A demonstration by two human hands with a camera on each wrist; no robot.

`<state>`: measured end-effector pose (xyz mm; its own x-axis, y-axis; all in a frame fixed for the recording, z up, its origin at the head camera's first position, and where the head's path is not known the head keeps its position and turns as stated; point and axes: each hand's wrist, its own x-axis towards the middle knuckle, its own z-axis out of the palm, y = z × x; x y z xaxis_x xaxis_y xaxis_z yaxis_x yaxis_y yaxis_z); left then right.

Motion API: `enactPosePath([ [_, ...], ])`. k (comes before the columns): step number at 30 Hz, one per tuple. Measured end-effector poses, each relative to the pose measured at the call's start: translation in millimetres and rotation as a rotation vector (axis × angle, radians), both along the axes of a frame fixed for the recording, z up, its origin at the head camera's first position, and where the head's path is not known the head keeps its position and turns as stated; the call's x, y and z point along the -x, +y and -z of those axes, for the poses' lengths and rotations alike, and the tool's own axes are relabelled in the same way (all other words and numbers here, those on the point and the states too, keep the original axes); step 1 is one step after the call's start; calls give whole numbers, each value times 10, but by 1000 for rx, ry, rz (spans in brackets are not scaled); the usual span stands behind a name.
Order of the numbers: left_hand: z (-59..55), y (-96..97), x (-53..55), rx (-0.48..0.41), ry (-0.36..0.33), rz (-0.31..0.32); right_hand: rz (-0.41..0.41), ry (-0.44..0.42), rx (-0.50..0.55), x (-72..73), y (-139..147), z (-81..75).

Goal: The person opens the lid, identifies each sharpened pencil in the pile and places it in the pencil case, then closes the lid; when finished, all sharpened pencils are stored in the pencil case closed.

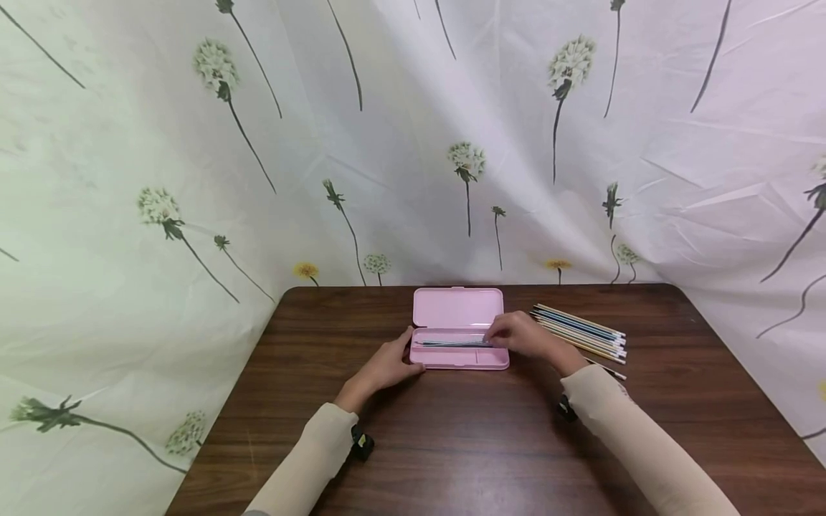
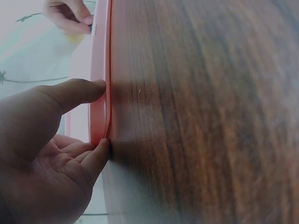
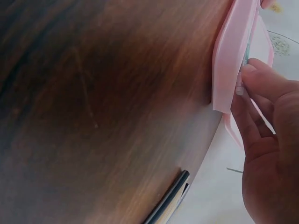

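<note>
A pink pencil case [image 1: 445, 358] lies on the table with its lid [image 1: 457, 307] folded back toward the wall. My left hand [image 1: 387, 362] grips the left end, its thumb [image 2: 84, 88] on the front wall and its fingertips around the corner. Inside the back compartment lie greenish pencils [image 1: 452, 343], lengthwise. At the case's right end, my right hand [image 1: 521, 334] pinches a pencil by its eraser end [image 3: 239, 88] between thumb and fingers. Part of that pencil is hidden by the fingers and the case wall.
Right of the case, a row of several pencils [image 1: 577, 331] in yellow, blue and black lies slanted, white erasers to the right. One separate pencil [image 1: 609, 370] lies in front, partly behind the right wrist. A dandelion-print cloth [image 1: 400, 179] hangs behind the brown table [image 1: 439, 430].
</note>
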<state>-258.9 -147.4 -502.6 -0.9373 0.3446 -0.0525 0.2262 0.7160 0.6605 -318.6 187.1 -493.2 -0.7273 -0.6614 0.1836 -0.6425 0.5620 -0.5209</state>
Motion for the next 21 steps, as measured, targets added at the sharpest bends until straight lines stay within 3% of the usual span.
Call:
enactPosePath([
  [10,12,-10,-9,11,-2,-13,-47,53,-115,-30,-100,3],
  [16,1,-7,-10,5,-6,-8,-9,69,-87,-26,-62,-23],
  [21,4,-11,-11,3,-5,-4,45,115,-36,-37,76,-172],
])
